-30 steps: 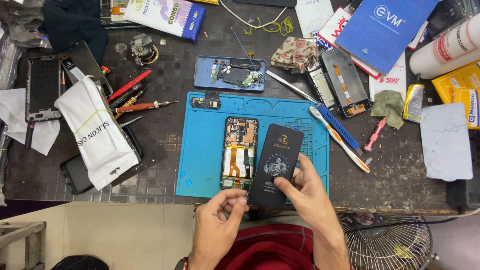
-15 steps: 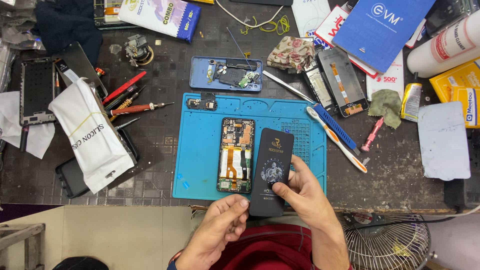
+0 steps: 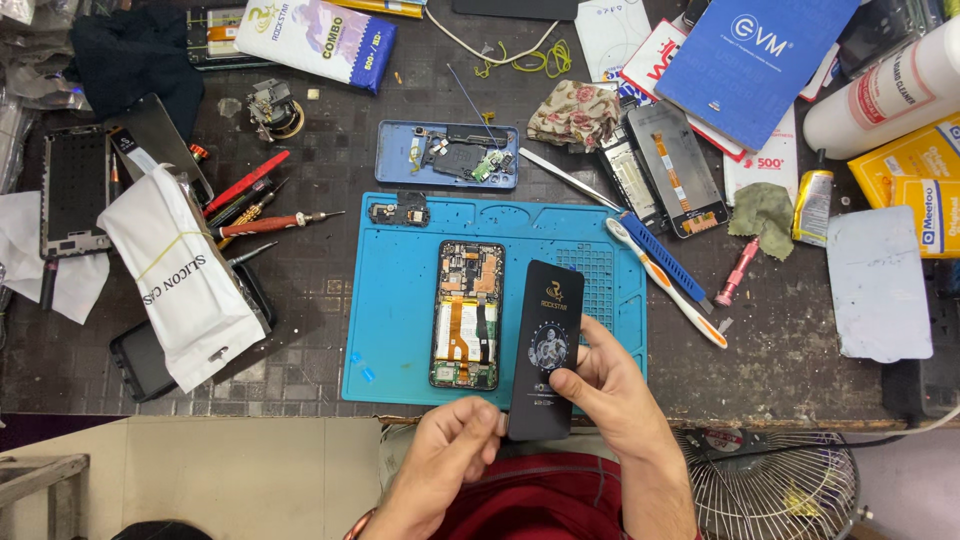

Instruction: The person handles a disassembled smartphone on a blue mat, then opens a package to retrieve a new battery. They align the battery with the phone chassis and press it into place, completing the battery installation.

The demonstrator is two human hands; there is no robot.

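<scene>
Right hand (image 3: pixel 600 385) gripping black card (image 3: pixel 545 345) at its right edge, thumb across the face. Left hand (image 3: pixel 450 450) pinching the card's near-left corner. Card held above blue mat's (image 3: pixel 390 300) near edge, just right of opened phone (image 3: pixel 467 313). Toothbrush (image 3: pixel 665 282) farther right.

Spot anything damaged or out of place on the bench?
The phone on the blue mat lies opened, back off, insides showing. Both the right hand and left hand hold a black packet beside it.
</scene>
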